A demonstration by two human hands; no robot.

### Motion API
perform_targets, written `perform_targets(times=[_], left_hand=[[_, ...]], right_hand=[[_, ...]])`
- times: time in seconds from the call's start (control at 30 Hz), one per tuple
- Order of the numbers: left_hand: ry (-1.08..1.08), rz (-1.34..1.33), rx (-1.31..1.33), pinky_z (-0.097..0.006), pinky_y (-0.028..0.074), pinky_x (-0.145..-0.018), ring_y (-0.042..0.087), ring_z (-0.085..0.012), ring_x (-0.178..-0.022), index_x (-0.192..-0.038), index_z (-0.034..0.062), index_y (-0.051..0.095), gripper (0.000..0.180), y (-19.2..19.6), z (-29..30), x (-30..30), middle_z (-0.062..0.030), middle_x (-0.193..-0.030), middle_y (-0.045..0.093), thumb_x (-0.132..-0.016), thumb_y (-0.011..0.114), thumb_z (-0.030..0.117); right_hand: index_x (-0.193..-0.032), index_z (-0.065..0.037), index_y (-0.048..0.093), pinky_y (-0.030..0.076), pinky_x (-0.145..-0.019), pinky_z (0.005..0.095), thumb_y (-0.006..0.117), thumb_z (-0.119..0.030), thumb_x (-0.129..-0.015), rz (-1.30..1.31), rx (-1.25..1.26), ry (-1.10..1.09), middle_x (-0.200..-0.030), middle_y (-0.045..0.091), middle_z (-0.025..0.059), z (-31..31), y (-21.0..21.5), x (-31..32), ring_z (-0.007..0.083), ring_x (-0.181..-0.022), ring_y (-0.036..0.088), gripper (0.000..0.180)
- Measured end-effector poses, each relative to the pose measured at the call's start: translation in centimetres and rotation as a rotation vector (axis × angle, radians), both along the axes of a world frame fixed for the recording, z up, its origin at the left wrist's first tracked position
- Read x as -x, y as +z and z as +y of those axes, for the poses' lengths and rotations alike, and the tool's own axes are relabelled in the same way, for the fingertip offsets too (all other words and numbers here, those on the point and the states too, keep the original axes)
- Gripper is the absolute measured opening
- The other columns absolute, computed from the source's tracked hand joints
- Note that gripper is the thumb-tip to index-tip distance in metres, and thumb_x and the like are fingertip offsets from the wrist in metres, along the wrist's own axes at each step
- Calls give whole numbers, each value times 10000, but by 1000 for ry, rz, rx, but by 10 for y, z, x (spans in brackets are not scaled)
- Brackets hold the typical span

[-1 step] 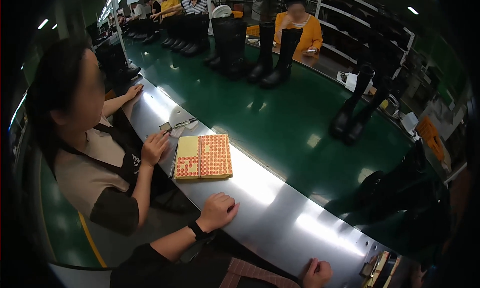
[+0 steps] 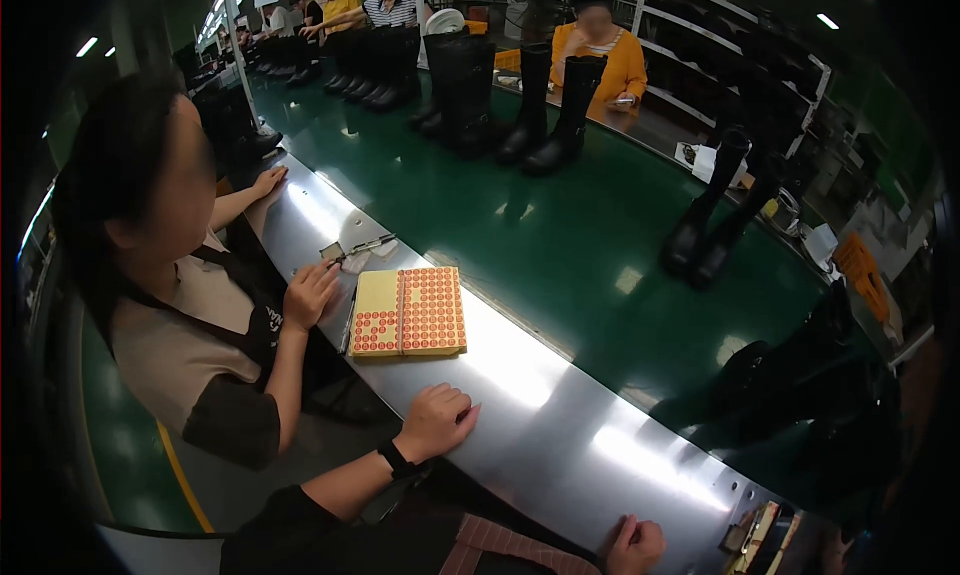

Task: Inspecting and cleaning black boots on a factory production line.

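My left hand (image 2: 437, 422) rests on the steel ledge (image 2: 560, 455) with its fingers curled in and the thumb pointing right. A black band (image 2: 396, 460) circles that wrist. Closest to it lies a thick stack of yellow sticker sheets (image 2: 408, 312) with red round stickers, strapped by a band and apart from my hand. Lower right, my right hand (image 2: 635, 547) is curled into a loose fist at the ledge's near edge. Neither hand shows anything in its grip.
Left of me sits a co-worker, one hand (image 2: 311, 294) beside a pen-like tool (image 2: 370, 246). Black boots (image 2: 566, 115) stand on the green belt (image 2: 480, 210), with another pair (image 2: 700, 237) farther right. Across it, a person in yellow (image 2: 622, 67) holds a small object. Boxed items (image 2: 765, 540) lie lower right.
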State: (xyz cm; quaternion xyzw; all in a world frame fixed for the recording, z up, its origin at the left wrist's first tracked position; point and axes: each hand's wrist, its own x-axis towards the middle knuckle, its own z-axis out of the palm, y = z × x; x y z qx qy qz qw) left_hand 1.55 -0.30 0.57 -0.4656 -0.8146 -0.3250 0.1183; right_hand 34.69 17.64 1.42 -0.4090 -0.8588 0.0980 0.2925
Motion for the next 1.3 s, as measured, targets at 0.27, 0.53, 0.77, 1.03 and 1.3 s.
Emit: perform_targets(times=[0.27,0.53,0.77,1.03,1.3], left_hand=[[-3,3,1,-376,425,-628,548,-251,-647,-638,83,516,264,-4,0,1,-56,-643,539,-806,713,135],[-6,4,18,-371,424,-631,550,-244,-654,-648,89,521,253,-5,-1,3,-50,-651,537,-808,710,138],[1,9,25,-374,423,-631,548,-247,-646,-639,89,514,262,-1,0,1,-52,-645,534,-807,710,137],[-8,-7,15,-389,433,-632,550,-266,-647,-638,79,513,263,-3,0,1,-66,-644,538,-803,711,134],[-6,10,16,-392,435,-635,548,-268,-648,-638,76,516,267,-3,-1,2,-69,-645,538,-812,708,139]], right_hand=[[-639,-40,525,421,-585,441,660,-235,-917,11,-21,-11,-634,525,151,1,-1,1,350,-587,514,365],[-629,-48,507,416,-571,446,670,-237,-907,2,-51,-9,-620,515,148,1,-3,0,351,-573,506,374],[-626,-47,499,415,-572,456,672,-232,-902,11,-19,-7,-617,512,150,2,-2,0,353,-571,508,375],[-653,-48,549,429,-577,457,673,-236,-898,-1,-16,-16,-648,551,158,1,2,0,358,-588,535,333],[-659,-47,564,438,-583,456,674,-238,-898,0,-6,-31,-654,563,163,-1,3,1,368,-598,548,325]])
